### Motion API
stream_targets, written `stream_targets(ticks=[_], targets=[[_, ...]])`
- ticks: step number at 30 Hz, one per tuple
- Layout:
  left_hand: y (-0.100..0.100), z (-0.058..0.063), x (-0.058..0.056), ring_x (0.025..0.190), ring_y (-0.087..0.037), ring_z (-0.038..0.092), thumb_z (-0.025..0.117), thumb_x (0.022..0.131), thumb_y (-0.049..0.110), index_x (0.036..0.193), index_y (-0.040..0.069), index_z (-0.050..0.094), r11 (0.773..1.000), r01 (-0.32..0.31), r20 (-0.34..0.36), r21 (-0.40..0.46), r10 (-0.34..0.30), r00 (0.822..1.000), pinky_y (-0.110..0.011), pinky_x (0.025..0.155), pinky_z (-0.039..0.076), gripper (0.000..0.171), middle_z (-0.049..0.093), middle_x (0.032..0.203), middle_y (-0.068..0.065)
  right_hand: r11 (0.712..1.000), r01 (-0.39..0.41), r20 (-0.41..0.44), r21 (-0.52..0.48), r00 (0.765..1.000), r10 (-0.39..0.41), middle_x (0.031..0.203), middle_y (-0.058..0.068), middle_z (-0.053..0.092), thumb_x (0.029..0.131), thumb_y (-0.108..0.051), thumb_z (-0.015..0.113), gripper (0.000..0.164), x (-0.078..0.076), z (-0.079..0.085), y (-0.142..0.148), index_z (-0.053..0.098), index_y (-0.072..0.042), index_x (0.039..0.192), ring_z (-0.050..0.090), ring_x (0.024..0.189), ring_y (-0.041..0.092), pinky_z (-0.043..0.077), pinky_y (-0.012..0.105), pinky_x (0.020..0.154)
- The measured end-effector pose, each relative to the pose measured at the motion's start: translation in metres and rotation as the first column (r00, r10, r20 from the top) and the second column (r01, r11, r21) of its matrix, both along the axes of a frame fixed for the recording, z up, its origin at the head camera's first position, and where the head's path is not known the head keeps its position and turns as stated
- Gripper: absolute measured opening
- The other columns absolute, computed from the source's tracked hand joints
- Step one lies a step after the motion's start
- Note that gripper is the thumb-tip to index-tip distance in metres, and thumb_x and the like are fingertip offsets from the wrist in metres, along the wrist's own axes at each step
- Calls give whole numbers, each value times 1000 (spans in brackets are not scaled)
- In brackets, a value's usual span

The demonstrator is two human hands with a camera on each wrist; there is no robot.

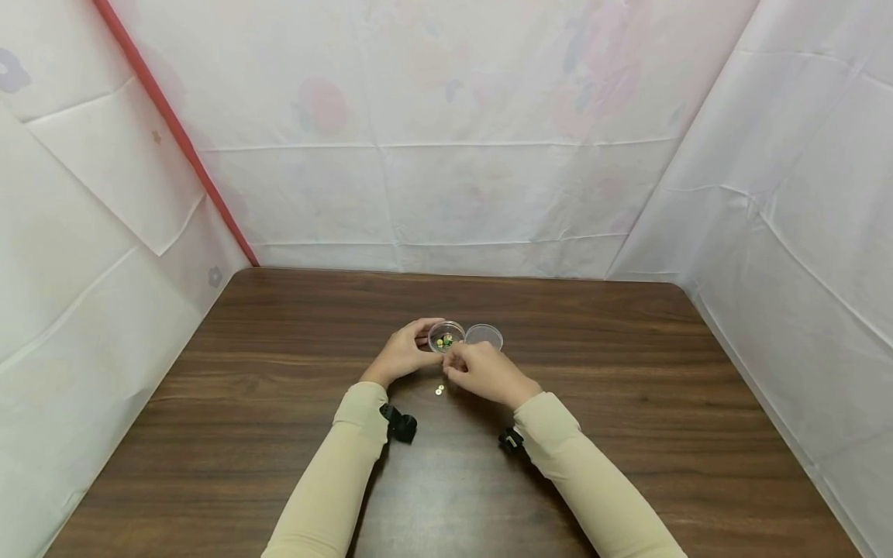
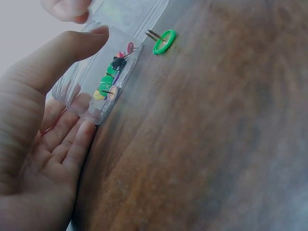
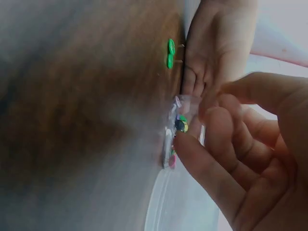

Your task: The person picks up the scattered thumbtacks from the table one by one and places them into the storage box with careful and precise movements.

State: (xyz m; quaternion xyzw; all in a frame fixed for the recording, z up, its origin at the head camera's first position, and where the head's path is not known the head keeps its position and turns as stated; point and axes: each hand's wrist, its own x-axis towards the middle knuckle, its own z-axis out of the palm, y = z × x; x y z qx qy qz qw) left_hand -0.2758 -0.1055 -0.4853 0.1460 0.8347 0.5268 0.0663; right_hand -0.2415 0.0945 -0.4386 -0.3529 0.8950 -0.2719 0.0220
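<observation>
A small clear round plastic box (image 1: 446, 325) holds several thumbtacks (image 2: 107, 83) in green, black, yellow and pink. My left hand (image 1: 403, 356) grips it from the left, thumb on the near side and fingers around the far side. Over the box's near right edge is my right hand (image 1: 488, 373), its index finger reaching down beside the tacks in the right wrist view. Thumb and index finger stand apart there, and no tack shows between them. Two green thumbtacks (image 3: 171, 53) lie on the table, points up, on the near side of the box.
The box's clear round lid (image 1: 484, 333) lies right beside it, partly behind my right hand. Everything stands on a dark wooden table (image 1: 293, 434). White patterned sheets (image 1: 446, 186) hang behind it and along both sides.
</observation>
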Motion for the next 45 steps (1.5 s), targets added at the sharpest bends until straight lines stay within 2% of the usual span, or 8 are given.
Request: stream_targets(ticks=[5, 9, 13, 18, 24, 38, 45], targets=[[0, 0, 0, 110, -16, 52, 79, 75, 27, 133, 25, 49, 1000, 8, 2, 10, -8, 1000, -42, 95, 47, 65, 51, 131, -2, 996, -86, 17, 25, 996, 86, 66, -10, 58, 88, -17, 62, 4, 6, -4, -2, 65, -17, 90, 48, 54, 1, 44, 20, 51], [0, -1, 0, 110, -16, 52, 79, 75, 27, 133, 24, 49, 1000, 11, -10, 13, -11, 1000, -43, 95, 47, 65, 51, 132, -2, 993, -117, 29, 30, 993, 117, 66, -9, 57, 87, -18, 65, 5, 9, -6, -5, 65, -17, 92, 49, 55, 1, 44, 19, 52], [1, -1, 1, 109, -15, 52, 79, 74, 30, 132, 26, 49, 1000, 5, -15, 7, -5, 1000, -42, 94, 48, 65, 51, 131, 0, 992, -109, 8, 60, 994, 108, 66, -10, 56, 86, -17, 67, 6, 11, -7, -8, 66, -17, 92, 49, 56, 1, 44, 19, 53], [1, 0, 2, 108, -11, 52, 80, 70, 42, 131, 33, 50, 1000, -16, 17, -8, 16, 1000, -39, 92, 50, 68, 52, 127, 6, 987, -97, -34, 130, 994, 102, 65, -11, 55, 84, -17, 67, 5, 14, -5, -12, 68, -20, 88, 48, 57, 1, 43, 19, 52], [3, 0, 2, 108, -11, 52, 80, 67, 48, 130, 34, 50, 1000, -18, 29, -7, 19, 999, -40, 91, 50, 72, 53, 126, 8, 980, -61, -46, 188, 996, 71, 66, -12, 55, 81, -18, 68, 6, 18, -3, -16, 68, -23, 85, 48, 58, 1, 44, 20, 52], [2, 0, 2, 107, -12, 52, 81, 66, 46, 130, 33, 50, 1000, -23, 38, 4, 23, 999, -40, 90, 51, 72, 53, 125, 7, 981, -45, -52, 188, 997, 56, 64, -12, 54, 83, -19, 67, 6, 17, -5, -15, 66, -24, 79, 48, 57, 1, 44, 21, 51], [3, 0, 2, 107, -11, 52, 81, 67, 44, 128, 36, 50, 1000, -32, 32, 1, 31, 999, -40, 91, 50, 70, 53, 125, 7, 986, -58, -3, 158, 998, 59, 60, -11, 53, 84, -21, 66, 10, 15, -6, -10, 63, -23, 75, 47, 54, 1, 42, 20, 50]])
